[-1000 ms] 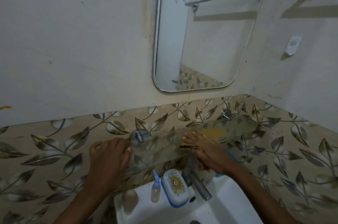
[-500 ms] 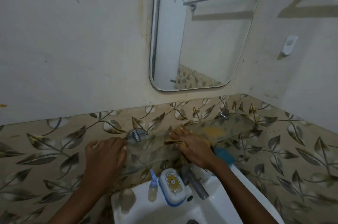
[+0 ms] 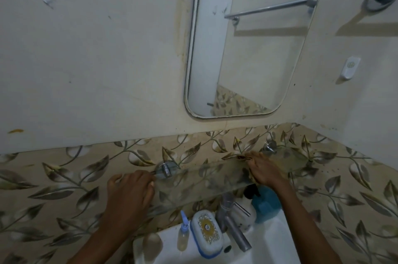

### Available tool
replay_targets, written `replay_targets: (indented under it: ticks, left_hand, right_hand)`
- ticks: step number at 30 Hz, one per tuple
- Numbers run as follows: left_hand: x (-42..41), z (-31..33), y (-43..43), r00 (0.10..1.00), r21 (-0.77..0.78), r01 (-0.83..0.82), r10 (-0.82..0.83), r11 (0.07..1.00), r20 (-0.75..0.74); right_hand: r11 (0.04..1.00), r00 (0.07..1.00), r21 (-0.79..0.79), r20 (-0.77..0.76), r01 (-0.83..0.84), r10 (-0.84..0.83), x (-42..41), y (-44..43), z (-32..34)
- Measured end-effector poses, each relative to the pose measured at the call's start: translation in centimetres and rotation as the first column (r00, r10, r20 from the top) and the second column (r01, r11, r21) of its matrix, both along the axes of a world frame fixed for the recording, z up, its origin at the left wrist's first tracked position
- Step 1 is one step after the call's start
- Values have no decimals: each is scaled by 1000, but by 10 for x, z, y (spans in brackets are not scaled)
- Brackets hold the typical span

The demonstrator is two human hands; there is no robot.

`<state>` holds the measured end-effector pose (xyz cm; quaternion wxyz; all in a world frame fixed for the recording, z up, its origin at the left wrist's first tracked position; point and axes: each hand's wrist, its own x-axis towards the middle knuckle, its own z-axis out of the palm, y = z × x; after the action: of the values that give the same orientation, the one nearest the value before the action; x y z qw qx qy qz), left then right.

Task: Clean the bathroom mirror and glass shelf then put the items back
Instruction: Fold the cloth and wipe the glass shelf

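**Reporter:** What are your hands doing at the basin?

**Me:** My left hand (image 3: 129,192) grips the left end of the clear glass shelf (image 3: 206,179). Its fingers curl over the edge, just beside the left chrome bracket (image 3: 164,169). My right hand (image 3: 266,172) lies flat with the fingers fairly straight. It presses a folded brown-yellow cloth (image 3: 238,157) onto the shelf's right half, near the far edge.

**Reporter:** Where does the shelf sit?

**Me:** It is fixed to the leaf-patterned tile wall (image 3: 64,177), below the round-cornered wall mirror (image 3: 247,52) and above the white ceramic sink (image 3: 271,248). A second chrome bracket (image 3: 270,147) holds its right end, just beyond my fingertips.

**Reporter:** And the toiletries?

**Me:** They stand on the far rim of the sink, under the shelf's near edge. From the left there is a small clear bottle with a blue cap (image 3: 183,235). Next comes a white soap case with a blue rim and gold pattern (image 3: 206,232), and then the grey metal tap (image 3: 234,233). A blue bottle with a black pump (image 3: 267,201) stands right of the tap, partly under my right wrist. Between the tap and that bottle I see something white, but I cannot tell what it is.
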<state>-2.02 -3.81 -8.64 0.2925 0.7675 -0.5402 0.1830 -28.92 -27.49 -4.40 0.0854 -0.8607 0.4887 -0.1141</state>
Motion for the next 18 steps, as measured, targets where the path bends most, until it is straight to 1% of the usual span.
replay_targets:
  ticks: [2,6,8,10,14,18]
  left_hand:
    - [0,-1,0,1000,-4,-10,10,1000,8]
    - [0,0,1,1000,-13,-5,5,1000,18]
    - [0,0,1,1000,-20,-3,4,1000,28]
    - [0,1,1,1000,-28,-2,2,1000,18]
    - [0,2,2,999,-39,4,-3,999,32]
    - [-1,2,1,1000,-24,-2,2,1000,26]
  right_hand:
    - [999,999,4,5,-34,34,17,10,2]
    - [973,974,-35,21,-226,227,34,41,-6]
    - [955,952,-57,78,-293,297,26,54,-14]
    - [952,944,-75,131,-296,303,7,53,-20]
    - [981,968,-79,164,-177,188,-39,26,-21]
    - [999,971,-26,235,44,-37,-67,-19,-12]
